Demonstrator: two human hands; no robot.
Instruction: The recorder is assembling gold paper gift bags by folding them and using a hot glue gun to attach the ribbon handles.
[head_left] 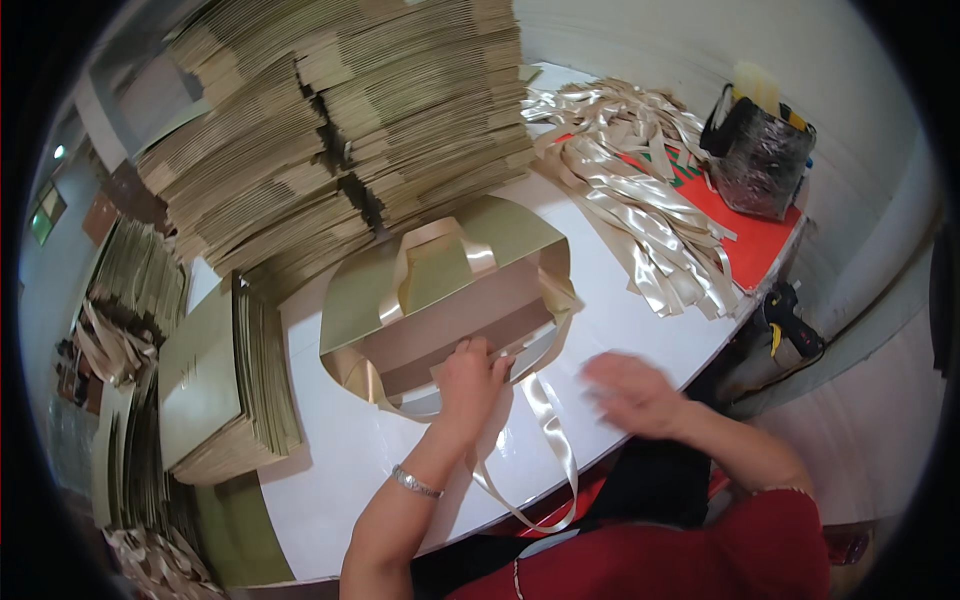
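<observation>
An olive-gold paper bag (450,262) stands on the white table with its mouth gaping toward me. A satin ribbon handle (407,262) loops over its far panel, and ribbon also runs along its sides. My left hand (472,385) is closed at the near edge of the mouth, fingers bent over the rim; exactly what lies under the fingertips is hidden. To the right of the bag, my right hand (632,394) is apart from everything and smeared by motion, so its fingers do not show clearly. Below the bag, a loose satin ribbon loop (552,425) trails to the table's front edge.
Tall stacks of flat folded bags (430,120) rise behind. Another bag stack (215,385) stands at left. A heap of cut satin ribbons (650,215) lies at far right, beside a plastic-wrapped container (762,160) on red material. A black glue gun (792,325) hangs by the table's right edge.
</observation>
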